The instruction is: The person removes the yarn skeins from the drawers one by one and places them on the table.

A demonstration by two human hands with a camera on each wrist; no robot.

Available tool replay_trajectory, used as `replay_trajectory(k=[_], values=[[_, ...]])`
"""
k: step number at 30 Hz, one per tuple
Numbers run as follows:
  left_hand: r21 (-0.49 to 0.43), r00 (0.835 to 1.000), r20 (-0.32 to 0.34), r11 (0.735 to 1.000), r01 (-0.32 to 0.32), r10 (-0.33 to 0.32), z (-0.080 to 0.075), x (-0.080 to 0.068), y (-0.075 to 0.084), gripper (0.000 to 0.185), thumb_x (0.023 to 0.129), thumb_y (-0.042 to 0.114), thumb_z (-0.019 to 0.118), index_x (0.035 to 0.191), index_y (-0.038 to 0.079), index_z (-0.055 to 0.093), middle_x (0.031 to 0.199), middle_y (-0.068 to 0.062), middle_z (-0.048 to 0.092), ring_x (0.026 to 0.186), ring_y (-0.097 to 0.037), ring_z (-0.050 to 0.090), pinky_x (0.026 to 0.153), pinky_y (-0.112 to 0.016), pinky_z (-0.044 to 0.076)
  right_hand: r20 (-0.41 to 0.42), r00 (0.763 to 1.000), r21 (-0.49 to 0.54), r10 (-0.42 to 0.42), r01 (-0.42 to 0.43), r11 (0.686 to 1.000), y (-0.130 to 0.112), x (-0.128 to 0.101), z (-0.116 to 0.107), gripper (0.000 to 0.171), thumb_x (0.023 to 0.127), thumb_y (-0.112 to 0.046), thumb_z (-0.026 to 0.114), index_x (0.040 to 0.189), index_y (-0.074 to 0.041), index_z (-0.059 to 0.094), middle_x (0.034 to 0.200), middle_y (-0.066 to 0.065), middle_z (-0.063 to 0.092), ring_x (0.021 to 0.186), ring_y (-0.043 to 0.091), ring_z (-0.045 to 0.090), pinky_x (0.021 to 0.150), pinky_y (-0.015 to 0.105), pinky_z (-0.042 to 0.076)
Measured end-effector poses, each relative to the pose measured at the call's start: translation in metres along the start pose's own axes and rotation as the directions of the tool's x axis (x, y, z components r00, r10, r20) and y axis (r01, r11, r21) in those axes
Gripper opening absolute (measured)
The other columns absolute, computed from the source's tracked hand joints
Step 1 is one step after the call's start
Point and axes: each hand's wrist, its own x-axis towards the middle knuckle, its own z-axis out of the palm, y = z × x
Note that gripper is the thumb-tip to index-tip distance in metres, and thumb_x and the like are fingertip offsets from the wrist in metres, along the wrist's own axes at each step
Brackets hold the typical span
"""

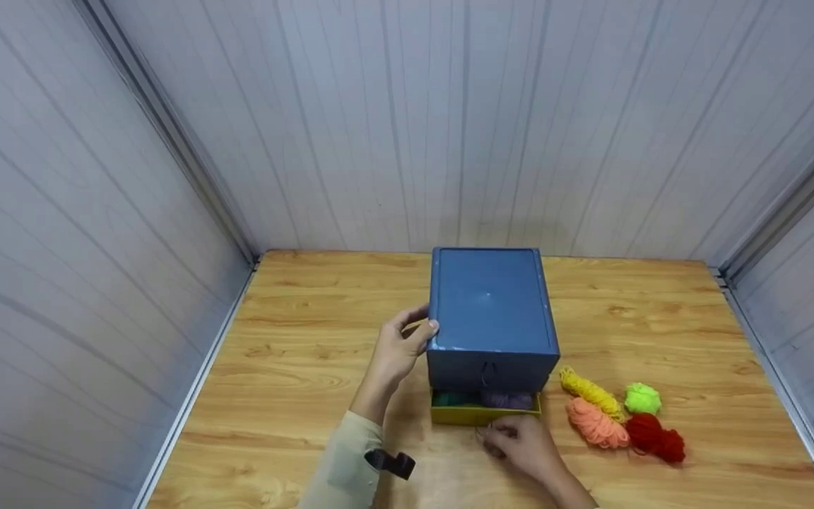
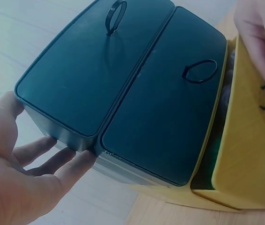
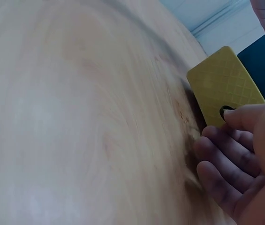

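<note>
A small blue drawer cabinet (image 1: 488, 304) stands on the wooden table, with two dark fronts above a yellow drawer (image 2: 252, 136). That bottom drawer is pulled partway out, and green and purple yarn (image 1: 506, 400) shows inside. My left hand (image 1: 396, 353) rests against the cabinet's left side, thumb at the top edge and fingers (image 2: 59, 161) fairly straight along the side wall. At the front, my right hand (image 1: 523, 447) pinches the black loop pull (image 3: 224, 111) of the yellow drawer between thumb and finger. Its other fingers curl loosely below.
Right of the cabinet lie a yellow yarn skein (image 1: 591, 393), a salmon yarn bundle (image 1: 596, 424), a neon green yarn ball (image 1: 642, 399) and a red yarn bundle (image 1: 656, 437). Pale panel walls (image 1: 350, 127) enclose the table at the back and sides.
</note>
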Motion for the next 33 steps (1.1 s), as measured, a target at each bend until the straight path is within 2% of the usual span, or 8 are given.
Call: replay_trajectory(k=[11, 15, 24, 33], values=[[0.011, 1.0, 0.007, 1.0, -0.008, 0.008, -0.002, -0.001, -0.001, 0.05, 0.1, 0.019, 0.068, 0.145, 0.003, 0.055, 0.146, -0.018, 0.055, 0.132, -0.032, 0.057, 0.101, -0.04, 0.056, 0.023, 1.0, -0.008, -0.003, 0.003, 1.0, 0.0, -0.022, 0.002, 0.029, 0.096, -0.029, 0.072, 0.074, -0.01, 0.075, 0.064, 0.002, 0.068, 0.056, 0.003, 0.055, 0.056, 0.02, 0.044], [0.024, 1.0, 0.004, 1.0, -0.005, 0.005, -0.003, -0.001, -0.001, 0.049, 0.1, 0.018, 0.068, 0.144, 0.003, 0.056, 0.145, -0.018, 0.056, 0.132, -0.032, 0.057, 0.101, -0.04, 0.056, 0.06, 0.998, 0.01, 0.023, -0.023, 1.0, 0.0, -0.029, 0.004, 0.032, 0.097, -0.031, 0.071, 0.073, -0.01, 0.075, 0.063, 0.001, 0.068, 0.054, 0.004, 0.054, 0.052, 0.02, 0.044], [0.003, 1.0, 0.022, 1.0, -0.013, 0.013, -0.003, 0.0, -0.001, 0.049, 0.1, 0.016, 0.067, 0.145, 0.002, 0.055, 0.146, -0.019, 0.055, 0.133, -0.033, 0.057, 0.101, -0.039, 0.056, 0.132, 0.989, 0.043, 0.063, -0.069, 0.997, 0.005, -0.04, 0.008, 0.025, 0.096, -0.03, 0.071, 0.083, -0.011, 0.08, 0.075, 0.0, 0.074, 0.064, 0.009, 0.062, 0.058, 0.024, 0.051], [0.016, 1.0, 0.018, 1.0, -0.01, 0.01, -0.002, 0.001, 0.001, 0.049, 0.1, 0.016, 0.068, 0.145, 0.002, 0.055, 0.145, -0.019, 0.056, 0.132, -0.033, 0.057, 0.1, -0.039, 0.056, 0.149, 0.983, 0.075, 0.105, -0.117, 0.99, 0.005, -0.047, 0.009, 0.025, 0.095, -0.029, 0.073, 0.079, -0.01, 0.077, 0.068, -0.003, 0.068, 0.06, 0.011, 0.058, 0.055, 0.026, 0.049]])
